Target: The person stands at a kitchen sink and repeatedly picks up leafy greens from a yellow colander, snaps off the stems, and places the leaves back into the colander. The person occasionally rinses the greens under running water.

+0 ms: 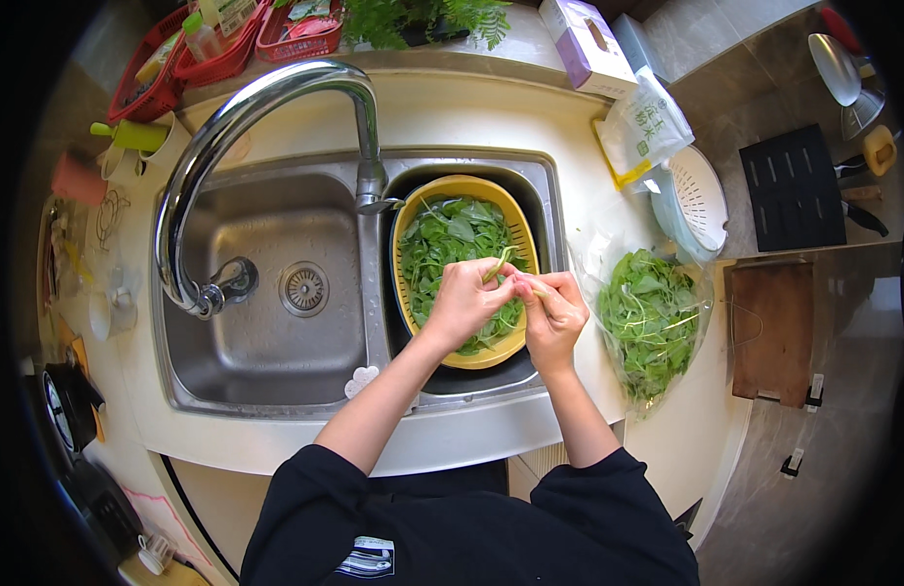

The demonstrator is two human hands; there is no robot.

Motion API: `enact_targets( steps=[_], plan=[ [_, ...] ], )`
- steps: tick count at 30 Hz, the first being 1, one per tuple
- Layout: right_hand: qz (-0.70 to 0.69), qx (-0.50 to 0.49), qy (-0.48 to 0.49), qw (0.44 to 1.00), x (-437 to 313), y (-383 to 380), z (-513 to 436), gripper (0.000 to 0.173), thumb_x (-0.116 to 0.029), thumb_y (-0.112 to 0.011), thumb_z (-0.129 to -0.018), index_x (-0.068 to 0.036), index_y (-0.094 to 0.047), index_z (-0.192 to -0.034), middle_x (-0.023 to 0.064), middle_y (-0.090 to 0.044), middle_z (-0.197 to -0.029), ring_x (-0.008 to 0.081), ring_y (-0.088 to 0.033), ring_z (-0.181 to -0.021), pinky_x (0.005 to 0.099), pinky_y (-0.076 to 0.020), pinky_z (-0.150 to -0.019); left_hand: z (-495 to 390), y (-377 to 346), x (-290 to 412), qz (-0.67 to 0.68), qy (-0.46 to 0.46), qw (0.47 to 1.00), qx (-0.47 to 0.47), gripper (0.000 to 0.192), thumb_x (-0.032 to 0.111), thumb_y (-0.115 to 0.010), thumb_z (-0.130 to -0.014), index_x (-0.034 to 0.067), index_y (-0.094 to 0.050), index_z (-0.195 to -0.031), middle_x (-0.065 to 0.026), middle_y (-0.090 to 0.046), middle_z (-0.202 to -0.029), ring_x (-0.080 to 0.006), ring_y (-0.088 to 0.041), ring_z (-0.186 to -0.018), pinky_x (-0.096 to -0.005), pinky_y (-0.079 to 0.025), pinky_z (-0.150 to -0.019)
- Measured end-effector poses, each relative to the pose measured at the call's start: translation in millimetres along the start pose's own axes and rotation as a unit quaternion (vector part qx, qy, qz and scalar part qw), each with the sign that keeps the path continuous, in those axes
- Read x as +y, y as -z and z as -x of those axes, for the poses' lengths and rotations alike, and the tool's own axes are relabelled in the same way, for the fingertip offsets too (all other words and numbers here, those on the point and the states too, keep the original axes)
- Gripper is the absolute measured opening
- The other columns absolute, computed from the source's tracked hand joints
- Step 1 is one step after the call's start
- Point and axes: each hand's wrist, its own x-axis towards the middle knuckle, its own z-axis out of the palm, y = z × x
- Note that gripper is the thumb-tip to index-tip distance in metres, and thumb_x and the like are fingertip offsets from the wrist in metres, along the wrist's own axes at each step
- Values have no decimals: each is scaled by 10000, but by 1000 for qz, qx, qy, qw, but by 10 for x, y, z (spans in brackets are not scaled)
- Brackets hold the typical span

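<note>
Both of my hands meet above the front of a yellow plastic colander basket that stands in the right sink basin. Green leafy vegetables fill much of the basket. My left hand is closed on a pale green stem, which sticks up past its fingers. The fingertips of my right hand touch those of the left and pinch a piece of pale stem. Right of the sink, an opened clear plastic bag holds more leafy greens with thin pale stems.
A chrome faucet arches over the left steel basin, its spout end by the basket's rim. At the right stand a white and blue colander and a plastic packet. Red baskets and a plant line the back ledge.
</note>
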Motion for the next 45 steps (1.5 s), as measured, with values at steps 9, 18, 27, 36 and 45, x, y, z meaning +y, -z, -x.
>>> enact_targets(
  steps=[9, 18, 27, 36, 45],
  plan=[
    [-61, -55, 21, 996, -50, -55, 149, 52, -30, -658, -817, -4, -698, -838, 80, -609, -786, 143, -606, -646, 242, -520, -600, -130, 2, -689, 202, 170, 948, 177, 174, 187, -623, -871, 32, -657, -941, 71, -487, -598, -13, -366, -466, -182, -285, -417],
    [-343, 30, -231, 910, 90, -110, -412, 173, -150, -595, -903, 10, -660, -916, 61, -657, -853, 109, -585, -728, 237, -472, -706, -30, 345, -727, 256, 242, 927, 133, 321, 233, -586, -911, 15, -571, -1146, 100, -362, -598, -10, -279, -448, -179, -229, -411],
    [-341, -9, -219, 914, -14, -134, -465, 186, -151, -602, -898, 24, -656, -934, 75, -655, -874, 125, -599, -744, 256, -489, -712, -56, 218, -435, -21, 1, 1000, 1, 437, 206, -696, -784, 97, -598, -1196, -89, -485, -556, -141, -453, -500, -308, -398, -511],
    [-338, 6, -199, 920, -130, 14, -526, 187, -144, -602, -897, 30, -662, -929, 82, -663, -861, 118, -598, -728, 247, -488, -707, 40, 151, -789, -137, -23, 990, 15, 148, 164, -643, -813, 28, -649, -870, -184, -597, -751, -361, -587, -725, -414, -465, -648],
    [-238, -39, -145, 960, -259, 229, -863, 232, -161, -554, -924, 45, -643, -984, 117, -665, -885, 159, -628, -810, 297, -493, -809, 151, 238, -736, -169, 76, 982, 28, 226, 196, -701, -779, -10, -660, -861, -141, -570, -614, -175, -554, -565, -309, -439, -561]
  ],
)
